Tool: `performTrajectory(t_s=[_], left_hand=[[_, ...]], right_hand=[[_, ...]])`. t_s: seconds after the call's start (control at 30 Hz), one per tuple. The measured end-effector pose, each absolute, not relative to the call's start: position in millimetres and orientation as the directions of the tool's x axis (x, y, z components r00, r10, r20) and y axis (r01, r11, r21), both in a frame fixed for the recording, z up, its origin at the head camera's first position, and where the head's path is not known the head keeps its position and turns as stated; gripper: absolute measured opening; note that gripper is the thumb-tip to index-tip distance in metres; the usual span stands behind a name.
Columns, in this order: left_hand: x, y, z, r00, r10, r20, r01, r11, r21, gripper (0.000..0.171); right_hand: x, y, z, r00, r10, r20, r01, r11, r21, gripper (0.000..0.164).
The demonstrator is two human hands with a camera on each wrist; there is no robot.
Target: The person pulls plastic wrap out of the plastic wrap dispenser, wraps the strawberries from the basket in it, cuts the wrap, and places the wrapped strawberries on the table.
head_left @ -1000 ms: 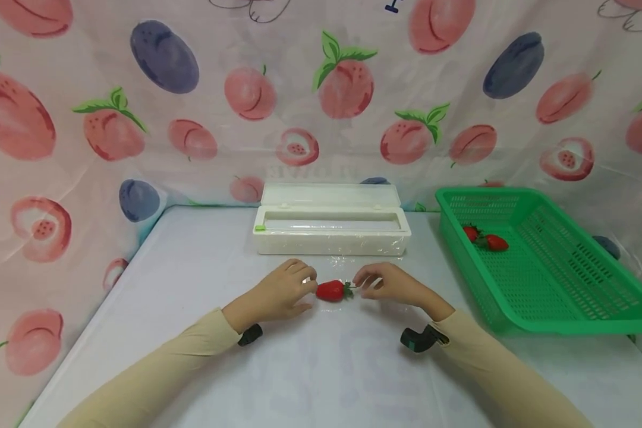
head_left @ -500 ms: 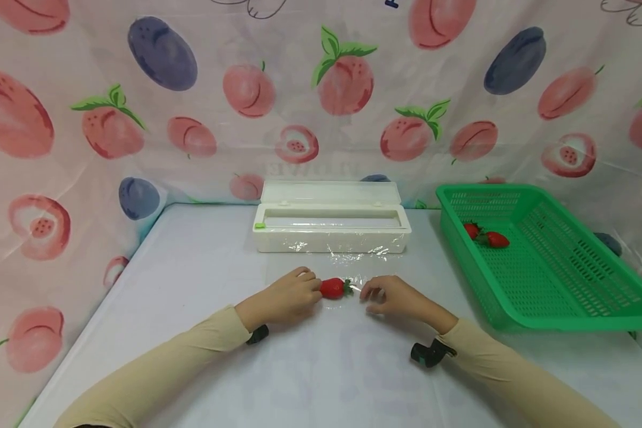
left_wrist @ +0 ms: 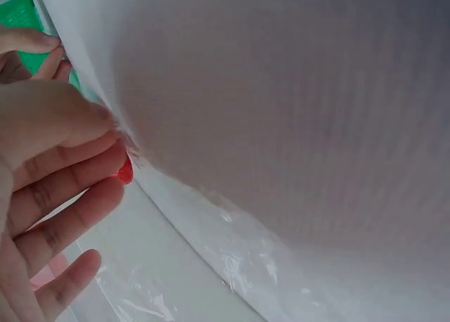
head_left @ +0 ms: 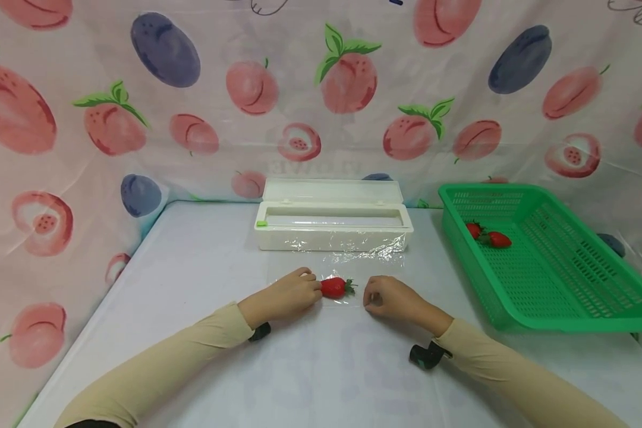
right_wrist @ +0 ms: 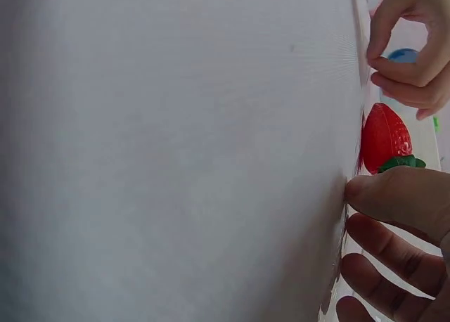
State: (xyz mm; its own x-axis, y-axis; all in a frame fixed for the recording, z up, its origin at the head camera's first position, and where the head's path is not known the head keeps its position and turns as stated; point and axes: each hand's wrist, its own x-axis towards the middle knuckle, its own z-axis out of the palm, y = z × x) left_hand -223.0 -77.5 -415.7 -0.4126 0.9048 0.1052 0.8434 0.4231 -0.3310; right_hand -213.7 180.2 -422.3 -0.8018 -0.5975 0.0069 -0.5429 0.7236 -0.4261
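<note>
A red strawberry [head_left: 332, 288] with green leaves lies on a sheet of clear cling film [head_left: 345, 260], between the two hands. The film runs forward from a white cling film box [head_left: 275, 240] with its lid raised. On the strawberry's tip side, the left hand [head_left: 286, 297] pinches the film's near edge between thumb and index finger; its other fingers spread loosely in the left wrist view. Beyond the leaves, the right hand [head_left: 396, 299] has thumb and index finger together on the same near edge. The film between the fingertips is thin and hard to see.
A green plastic basket [head_left: 505, 303] stands to the right, holding more strawberries [head_left: 497, 239] at its far left. Behind the white table [head_left: 203, 238] hangs a fruit-printed cloth [head_left: 203, 172]. Small black wrist cameras [head_left: 424, 356] sit under both forearms.
The left hand has moved right, close to the strawberry's tip. The right hand has shifted slightly right and its thumb and index finger have come together at the film's edge.
</note>
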Motion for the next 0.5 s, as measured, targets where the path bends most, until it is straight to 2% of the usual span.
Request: performTrajectory(t_s=[0.27,0.5], left_hand=[[-222.0,-81.7,-411.5,-0.433,0.870,0.234,0.816,0.489,-0.308,0.008],[-222.1,-84.8,-409.4,-0.454,0.843,0.289,0.807,0.526,-0.268,0.008]], right_hand=[[-215.1,181.3,-425.0,-0.809,-0.587,0.033,-0.543,0.726,-0.422,0.015],[-214.1,176.8,-424.2,-0.827,-0.562,0.015,-0.514,0.746,-0.423,0.016]])
